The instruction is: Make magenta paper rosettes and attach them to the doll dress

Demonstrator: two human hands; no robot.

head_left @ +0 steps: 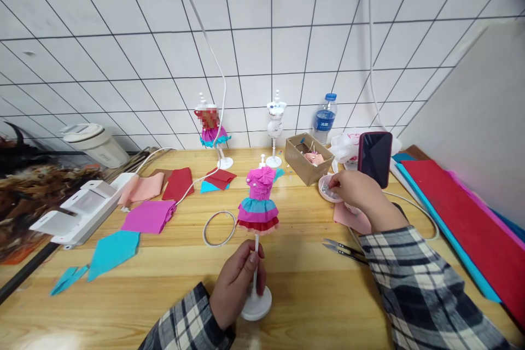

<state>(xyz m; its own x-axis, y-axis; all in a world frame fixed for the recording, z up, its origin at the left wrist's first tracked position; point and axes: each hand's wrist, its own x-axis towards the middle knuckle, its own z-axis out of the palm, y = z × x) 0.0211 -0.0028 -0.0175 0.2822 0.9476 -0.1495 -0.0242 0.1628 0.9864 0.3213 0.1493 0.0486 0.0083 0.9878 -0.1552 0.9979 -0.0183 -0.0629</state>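
My left hand (241, 276) is closed around the thin white stem of a miniature dress form (261, 186), just above its round base (258, 306). The form wears a magenta bodice with a pleated fan and small pearl-like dots, over a tiered skirt (258, 213) in blue, magenta and red. To the right, my right hand (359, 194) reaches into a small pale dish (327, 192) of tiny light pieces. Its fingertips are pinched together at the dish, and whatever they hold is too small to make out. Thread snips (344, 250) lie below that hand.
Behind stand a second dressed form (215, 134), a bare white form (274, 126), a cardboard box (307, 161), a water bottle (325, 117) and a phone (375, 158). Folded crepe paper (150, 216) lies left, beside a white ring (219, 228). Coloured sheets (463, 197) line the right.
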